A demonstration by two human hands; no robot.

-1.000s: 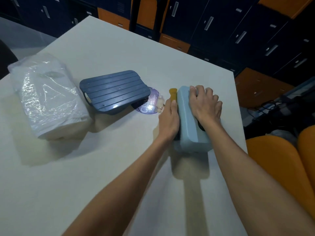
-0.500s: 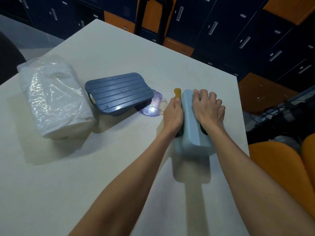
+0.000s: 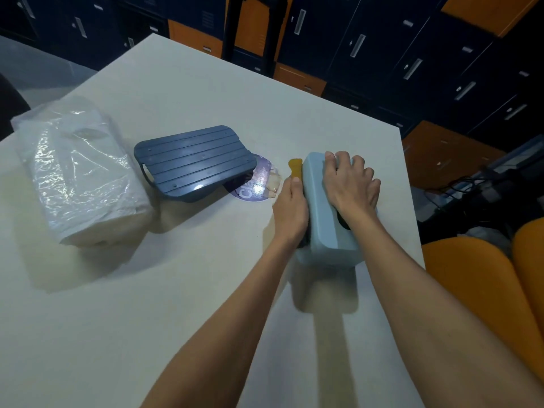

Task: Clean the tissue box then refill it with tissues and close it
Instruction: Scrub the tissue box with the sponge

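The light blue tissue box [image 3: 321, 219] lies on its side near the table's right edge. My right hand [image 3: 350, 184] lies over its upper face, with the fingers curled over the far end, holding it steady. My left hand [image 3: 290, 207] is pressed against the box's left side and holds a yellow cloth [image 3: 295, 169], whose tip sticks out past the thumb. My left fingers are hidden between hand and box. The dark blue ribbed lid [image 3: 194, 161] lies apart to the left. A plastic-wrapped tissue pack [image 3: 79, 175] sits at the far left.
A round purple wipes pack [image 3: 256, 184] lies partly under the lid. The white table [image 3: 182, 290] ends just right of the box, beside an orange chair [image 3: 482, 278]. Dark blue and orange lockers [image 3: 368, 39] stand behind.
The view has shifted a little. Both hands stay on the box in nearly the same places, and the lid and tissue pack have not moved.
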